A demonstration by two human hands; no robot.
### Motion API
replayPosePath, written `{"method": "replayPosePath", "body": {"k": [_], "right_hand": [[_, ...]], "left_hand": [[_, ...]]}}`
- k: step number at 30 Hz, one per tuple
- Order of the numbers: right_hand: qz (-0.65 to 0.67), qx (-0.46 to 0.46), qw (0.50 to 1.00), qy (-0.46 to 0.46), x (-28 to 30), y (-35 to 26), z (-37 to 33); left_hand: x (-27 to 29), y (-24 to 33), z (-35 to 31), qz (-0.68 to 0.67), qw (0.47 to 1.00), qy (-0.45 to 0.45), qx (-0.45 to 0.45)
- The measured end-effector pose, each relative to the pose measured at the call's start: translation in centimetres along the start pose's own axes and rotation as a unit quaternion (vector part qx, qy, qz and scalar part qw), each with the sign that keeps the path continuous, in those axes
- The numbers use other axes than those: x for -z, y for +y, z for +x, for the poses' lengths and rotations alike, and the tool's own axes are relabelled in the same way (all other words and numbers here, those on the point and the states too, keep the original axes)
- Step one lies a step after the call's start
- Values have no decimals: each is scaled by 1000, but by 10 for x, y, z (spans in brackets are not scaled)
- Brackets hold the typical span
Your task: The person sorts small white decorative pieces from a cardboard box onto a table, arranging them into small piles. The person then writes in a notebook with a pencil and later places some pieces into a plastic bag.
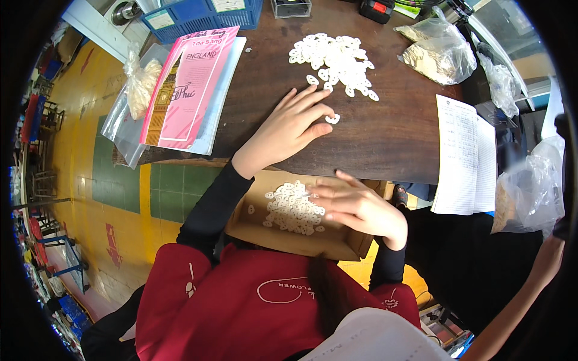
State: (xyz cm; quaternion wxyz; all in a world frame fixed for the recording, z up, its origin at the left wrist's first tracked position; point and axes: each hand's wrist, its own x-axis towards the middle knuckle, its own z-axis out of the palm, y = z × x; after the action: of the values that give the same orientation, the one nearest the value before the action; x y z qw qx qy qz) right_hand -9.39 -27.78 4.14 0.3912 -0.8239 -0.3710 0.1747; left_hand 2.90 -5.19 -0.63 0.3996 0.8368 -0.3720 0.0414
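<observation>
While an open notebook [463,159] lies nearby, the right hand [361,207] possibly hides pieces [292,207].

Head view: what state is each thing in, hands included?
Cardboard box: open, holding loose white pieces
Pile: loosely heaped on the table
Left hand: index fingertip at a single white piece; grip unclear
Right hand: over the box, blurred; grip unclear
Pink booklet: closed
Lined notebook: open, written on
Left-side bag: filled, neck gathered

Tabletop [391,135] before me, clockwise: booklets [195,90], eleven o'clock; loose pieces [337,57], twelve; bags [439,57], one; notebook [460,162], two. Between me and the near edge: carton [289,239] containing more pieces [293,207].
</observation>
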Motion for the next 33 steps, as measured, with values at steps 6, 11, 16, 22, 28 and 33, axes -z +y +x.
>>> {"method": "replayPosePath", "body": {"k": [6,11,16,22,28,33], "right_hand": [[68,-34,983,168,27,18,16],[-170,-71,950,251,26,47,64],[-276,-44,943,181,12,45,66],[-246,-68,955,155,3,29,56],[-310,-9,936,165,10,49,103],[-235,78,966,69,-8,26,76]], "left_hand": [[6,0,8,10,998,-37,47],[11,-2,4,-178,979,89,47],[17,-10,7,-223,962,98,128],[13,-27,30,-140,976,135,103],[23,-34,22,-243,933,193,182],[18,-36,23,-143,970,140,135]]}}
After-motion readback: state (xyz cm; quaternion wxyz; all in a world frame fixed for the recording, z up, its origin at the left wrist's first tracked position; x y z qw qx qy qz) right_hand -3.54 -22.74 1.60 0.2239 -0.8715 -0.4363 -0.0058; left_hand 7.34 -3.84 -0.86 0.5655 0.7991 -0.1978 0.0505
